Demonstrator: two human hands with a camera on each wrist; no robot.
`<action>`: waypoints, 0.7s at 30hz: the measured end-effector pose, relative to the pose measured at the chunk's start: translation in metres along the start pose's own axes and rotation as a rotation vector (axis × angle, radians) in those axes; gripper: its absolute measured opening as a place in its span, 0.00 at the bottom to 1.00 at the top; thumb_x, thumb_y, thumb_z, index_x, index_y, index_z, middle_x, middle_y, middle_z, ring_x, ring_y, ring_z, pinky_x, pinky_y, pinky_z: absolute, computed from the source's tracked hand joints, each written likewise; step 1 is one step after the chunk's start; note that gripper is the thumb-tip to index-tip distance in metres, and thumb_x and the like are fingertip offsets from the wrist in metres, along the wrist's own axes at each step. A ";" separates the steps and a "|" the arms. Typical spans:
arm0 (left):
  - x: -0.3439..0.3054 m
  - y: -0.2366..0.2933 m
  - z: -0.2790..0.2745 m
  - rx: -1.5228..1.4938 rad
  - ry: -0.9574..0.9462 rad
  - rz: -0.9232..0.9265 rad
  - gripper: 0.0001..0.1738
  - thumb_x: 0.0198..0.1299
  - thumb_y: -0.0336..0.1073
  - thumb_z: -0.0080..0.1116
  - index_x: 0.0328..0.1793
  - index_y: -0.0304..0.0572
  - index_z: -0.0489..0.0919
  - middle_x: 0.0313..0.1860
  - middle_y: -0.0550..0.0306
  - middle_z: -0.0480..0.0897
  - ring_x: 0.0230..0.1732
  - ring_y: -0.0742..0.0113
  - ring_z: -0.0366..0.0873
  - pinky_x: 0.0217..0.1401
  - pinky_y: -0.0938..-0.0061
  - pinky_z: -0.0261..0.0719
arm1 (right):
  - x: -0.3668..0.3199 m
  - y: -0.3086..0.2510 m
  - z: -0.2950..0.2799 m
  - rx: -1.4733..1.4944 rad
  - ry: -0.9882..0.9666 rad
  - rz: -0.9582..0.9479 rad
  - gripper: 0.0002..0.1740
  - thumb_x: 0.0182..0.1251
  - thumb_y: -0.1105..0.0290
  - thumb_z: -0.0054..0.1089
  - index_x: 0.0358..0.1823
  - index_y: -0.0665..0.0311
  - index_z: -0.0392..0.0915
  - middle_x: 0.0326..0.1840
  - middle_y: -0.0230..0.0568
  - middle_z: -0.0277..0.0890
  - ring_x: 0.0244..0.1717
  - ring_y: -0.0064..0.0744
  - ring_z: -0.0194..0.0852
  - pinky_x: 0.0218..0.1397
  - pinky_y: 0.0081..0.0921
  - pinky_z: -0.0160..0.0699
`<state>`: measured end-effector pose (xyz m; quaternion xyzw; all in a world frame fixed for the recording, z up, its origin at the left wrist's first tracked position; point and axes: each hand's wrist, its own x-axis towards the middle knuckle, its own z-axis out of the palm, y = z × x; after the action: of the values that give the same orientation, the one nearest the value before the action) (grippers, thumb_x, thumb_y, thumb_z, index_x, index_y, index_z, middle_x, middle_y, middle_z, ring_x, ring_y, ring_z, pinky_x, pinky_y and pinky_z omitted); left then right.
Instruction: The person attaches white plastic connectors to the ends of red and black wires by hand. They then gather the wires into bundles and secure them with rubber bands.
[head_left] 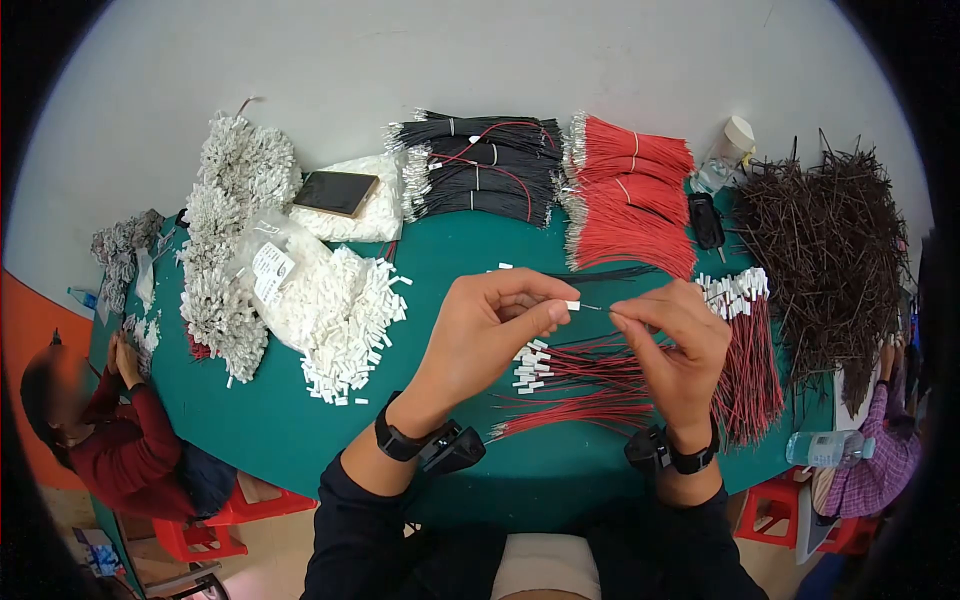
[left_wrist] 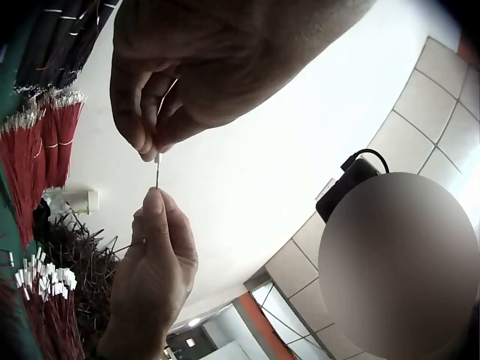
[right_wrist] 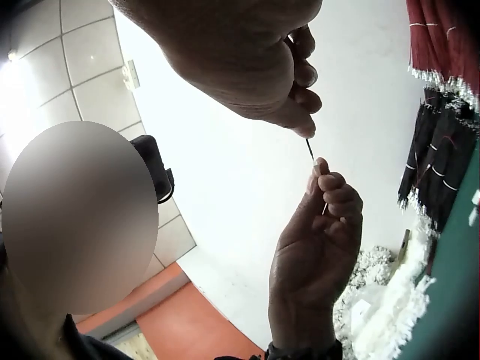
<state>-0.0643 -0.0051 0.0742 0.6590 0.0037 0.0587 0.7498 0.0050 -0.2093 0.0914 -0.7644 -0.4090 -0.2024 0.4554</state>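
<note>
In the head view, my left hand (head_left: 480,330) pinches a small white sleeve (head_left: 573,306) between thumb and index finger. Facing it, my right hand (head_left: 680,345) pinches a thin dark wire (head_left: 606,309), whose end meets the sleeve. The left wrist view shows the wire (left_wrist: 157,176) running between the fingertips of the left hand (left_wrist: 202,67) and the right hand (left_wrist: 157,262). Below the hands lie red and black wires (head_left: 590,365) with white sleeves at their left ends.
Loose white sleeves (head_left: 350,320) spill from a bag at left. Black bundles (head_left: 490,170), red bundles (head_left: 630,190) and a phone (head_left: 336,193) lie at the back. A dark wire heap (head_left: 830,260) and a bottle (head_left: 828,449) are at right. People sit at both sides.
</note>
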 end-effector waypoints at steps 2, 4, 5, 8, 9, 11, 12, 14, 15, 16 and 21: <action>0.000 -0.001 0.000 -0.007 -0.004 0.004 0.11 0.67 0.30 0.66 0.52 0.33 0.87 0.43 0.55 0.89 0.41 0.75 0.85 0.44 0.80 0.81 | 0.002 -0.001 -0.002 -0.054 -0.022 -0.045 0.10 0.49 0.80 0.75 0.35 0.64 0.87 0.31 0.38 0.84 0.32 0.36 0.79 0.40 0.30 0.69; 0.000 -0.001 0.000 -0.013 -0.006 0.005 0.11 0.66 0.30 0.67 0.52 0.33 0.86 0.42 0.55 0.89 0.41 0.75 0.85 0.44 0.80 0.81 | 0.001 -0.001 -0.002 -0.053 -0.020 -0.047 0.10 0.49 0.80 0.75 0.35 0.64 0.87 0.31 0.37 0.84 0.32 0.36 0.79 0.40 0.30 0.69; 0.000 0.000 0.000 -0.020 -0.007 0.006 0.11 0.66 0.30 0.67 0.52 0.33 0.86 0.42 0.55 0.89 0.41 0.75 0.85 0.44 0.80 0.81 | 0.001 -0.001 -0.002 -0.053 -0.018 -0.049 0.10 0.49 0.80 0.75 0.35 0.64 0.87 0.31 0.37 0.84 0.32 0.36 0.79 0.41 0.30 0.69; 0.000 -0.001 -0.001 -0.005 -0.025 0.019 0.11 0.68 0.32 0.65 0.53 0.34 0.86 0.40 0.58 0.88 0.41 0.79 0.83 0.46 0.82 0.80 | 0.002 -0.001 -0.002 -0.055 -0.015 -0.056 0.10 0.49 0.80 0.75 0.35 0.64 0.87 0.31 0.37 0.84 0.33 0.36 0.79 0.42 0.31 0.69; 0.000 -0.001 -0.001 -0.005 -0.025 0.019 0.11 0.68 0.32 0.65 0.53 0.34 0.86 0.40 0.58 0.88 0.41 0.79 0.83 0.46 0.82 0.80 | 0.002 -0.001 -0.002 -0.055 -0.015 -0.057 0.10 0.49 0.80 0.75 0.35 0.64 0.87 0.31 0.37 0.84 0.33 0.36 0.79 0.42 0.31 0.69; 0.000 -0.001 -0.001 -0.006 -0.031 0.022 0.11 0.68 0.31 0.65 0.53 0.33 0.86 0.40 0.58 0.88 0.42 0.78 0.84 0.47 0.81 0.81 | 0.002 -0.001 -0.002 -0.053 -0.021 -0.072 0.10 0.49 0.80 0.74 0.35 0.63 0.87 0.32 0.37 0.84 0.34 0.36 0.79 0.42 0.30 0.69; 0.000 -0.001 0.000 -0.006 -0.031 0.023 0.11 0.68 0.31 0.65 0.53 0.33 0.86 0.40 0.58 0.88 0.42 0.78 0.84 0.47 0.81 0.81 | 0.002 -0.001 -0.002 -0.053 -0.020 -0.073 0.10 0.49 0.80 0.74 0.35 0.63 0.87 0.32 0.37 0.84 0.34 0.36 0.79 0.42 0.30 0.69; 0.000 0.000 0.000 -0.025 -0.012 0.014 0.11 0.66 0.30 0.67 0.51 0.32 0.86 0.40 0.55 0.89 0.40 0.75 0.84 0.45 0.79 0.81 | 0.001 -0.001 -0.002 -0.060 -0.019 -0.080 0.10 0.49 0.80 0.74 0.35 0.63 0.87 0.31 0.36 0.83 0.34 0.36 0.78 0.42 0.31 0.69; 0.000 -0.001 0.000 -0.025 -0.012 0.015 0.11 0.66 0.30 0.67 0.51 0.32 0.86 0.40 0.55 0.89 0.40 0.75 0.84 0.45 0.79 0.81 | 0.001 -0.001 -0.002 -0.061 -0.018 -0.080 0.10 0.49 0.80 0.74 0.35 0.63 0.87 0.31 0.36 0.83 0.34 0.36 0.78 0.42 0.31 0.69; 0.001 -0.002 0.000 -0.030 -0.013 0.013 0.11 0.66 0.30 0.67 0.51 0.32 0.86 0.40 0.55 0.89 0.40 0.74 0.84 0.44 0.79 0.82 | 0.001 0.000 -0.002 -0.062 -0.022 -0.084 0.10 0.49 0.80 0.74 0.35 0.63 0.87 0.30 0.36 0.82 0.33 0.35 0.78 0.42 0.31 0.69; 0.001 -0.002 0.000 -0.035 -0.028 -0.024 0.11 0.66 0.30 0.67 0.51 0.31 0.86 0.39 0.54 0.89 0.40 0.74 0.85 0.44 0.79 0.82 | 0.001 0.001 -0.001 -0.063 -0.031 -0.110 0.10 0.49 0.79 0.74 0.35 0.62 0.87 0.29 0.35 0.80 0.33 0.35 0.77 0.43 0.31 0.69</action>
<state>-0.0630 -0.0054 0.0728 0.6466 0.0000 0.0406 0.7618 0.0065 -0.2101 0.0926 -0.7576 -0.4509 -0.2282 0.4130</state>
